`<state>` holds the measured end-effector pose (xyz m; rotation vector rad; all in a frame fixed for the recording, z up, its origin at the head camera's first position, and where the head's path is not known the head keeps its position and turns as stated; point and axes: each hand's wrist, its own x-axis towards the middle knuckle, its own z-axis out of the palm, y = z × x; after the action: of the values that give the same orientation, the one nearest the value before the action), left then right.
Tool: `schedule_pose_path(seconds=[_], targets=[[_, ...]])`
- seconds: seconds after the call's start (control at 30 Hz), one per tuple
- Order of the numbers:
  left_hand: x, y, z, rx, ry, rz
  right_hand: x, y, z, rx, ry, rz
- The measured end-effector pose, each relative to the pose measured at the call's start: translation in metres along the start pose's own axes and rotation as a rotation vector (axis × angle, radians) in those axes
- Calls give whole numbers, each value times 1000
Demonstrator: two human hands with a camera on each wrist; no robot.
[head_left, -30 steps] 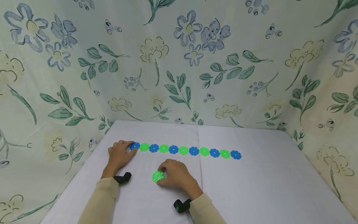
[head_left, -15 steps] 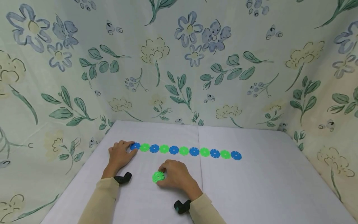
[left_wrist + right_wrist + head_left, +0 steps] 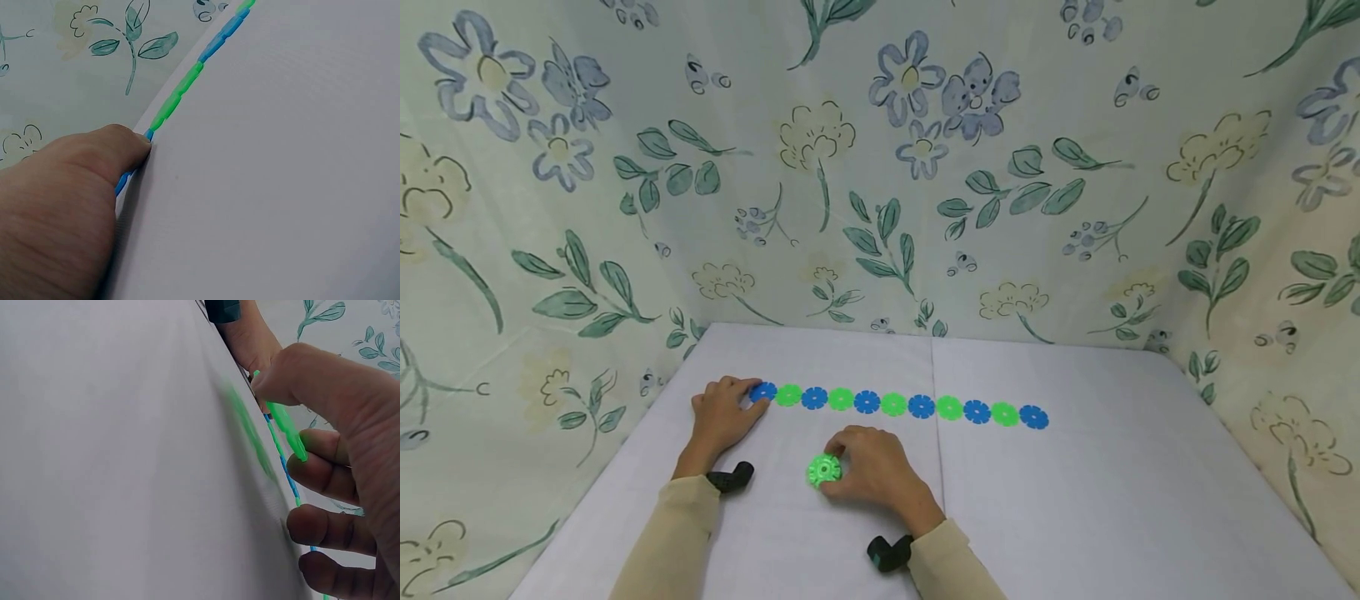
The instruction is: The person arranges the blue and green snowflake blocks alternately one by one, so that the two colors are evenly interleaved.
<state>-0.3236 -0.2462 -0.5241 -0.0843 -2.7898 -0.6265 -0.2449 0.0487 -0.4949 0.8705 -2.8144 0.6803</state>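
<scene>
Flat notched plastic discs, alternating blue and green, lie edge to edge in a row across the white cloth in the head view. My left hand [image 3: 722, 415] is at the row's left end, with thumb and index finger holding the edges of the end blue disc [image 3: 764, 392]. In the left wrist view the thumb covers most of that blue disc [image 3: 122, 183]. Nearer the front, my right hand [image 3: 876, 467] pinches a green notched disc [image 3: 822, 472] between thumb and fingers. The right wrist view shows this green disc [image 3: 288, 430] edge-on, tilted over the cloth, beside a blurred green streak.
The row ends at the right with a blue disc [image 3: 1033, 417]. A seam or crease [image 3: 934, 367] crosses the white-covered table [image 3: 1112, 483]. Floral curtains [image 3: 880, 183] rise behind the table and at its sides. Both wrists wear black devices [image 3: 889, 553].
The green disc has turned slightly in my right fingers, so its face pattern looks different. My left hand and the row of discs have stayed in place.
</scene>
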Motion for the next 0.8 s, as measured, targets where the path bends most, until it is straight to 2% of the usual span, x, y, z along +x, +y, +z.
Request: schedule_pose_path(seconds=[0.43,0.8], targets=[[-1,0,0,0,4,0,1,-1,-2,-12,46,-27],[1,-2,3,15,8,1,0,-6,-26,40,148,-60]])
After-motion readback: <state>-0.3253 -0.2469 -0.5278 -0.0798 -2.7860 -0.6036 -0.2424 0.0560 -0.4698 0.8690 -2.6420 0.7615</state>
